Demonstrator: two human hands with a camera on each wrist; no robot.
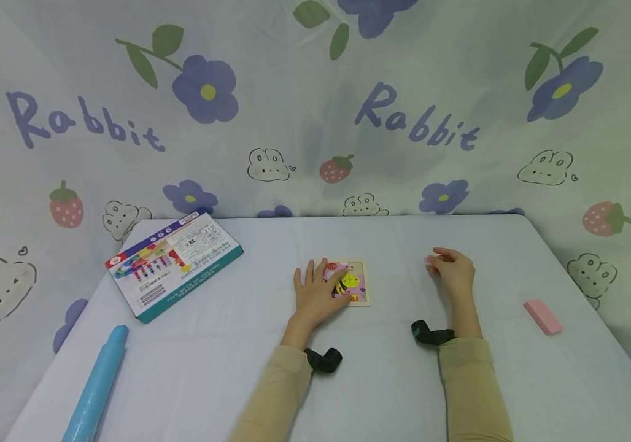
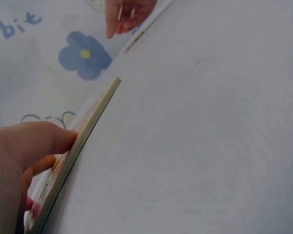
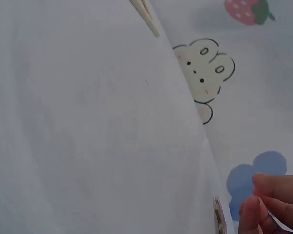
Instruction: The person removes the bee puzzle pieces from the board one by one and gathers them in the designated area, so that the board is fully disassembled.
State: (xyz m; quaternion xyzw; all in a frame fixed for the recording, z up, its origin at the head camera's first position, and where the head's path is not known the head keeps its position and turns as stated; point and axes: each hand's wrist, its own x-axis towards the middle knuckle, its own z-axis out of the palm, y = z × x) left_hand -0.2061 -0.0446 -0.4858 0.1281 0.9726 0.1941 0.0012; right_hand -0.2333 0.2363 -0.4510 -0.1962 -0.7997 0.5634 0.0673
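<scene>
My left hand (image 1: 318, 299) lies with spread fingers over a small square wooden picture puzzle (image 1: 368, 285) showing a yellow and black bee on pink. The left wrist view has the thumb against the near edge of the puzzle board (image 2: 88, 124). Part of the picture is under the hand, and bare wood shows at its upper right. To the right, my right hand (image 1: 453, 270) is held with curled fingers, pinching a thin piece whose face is mostly hidden. Beneath those fingertips a small pink puzzle piece (image 3: 219, 214) lies on the table.
A colourful flat box (image 1: 174, 265) lies at the back left of the white table (image 1: 194, 374). In front of it is a long light-blue tube (image 1: 97, 387). A pink block (image 1: 543, 317) sits at the right. A printed curtain (image 1: 304, 110) hangs behind.
</scene>
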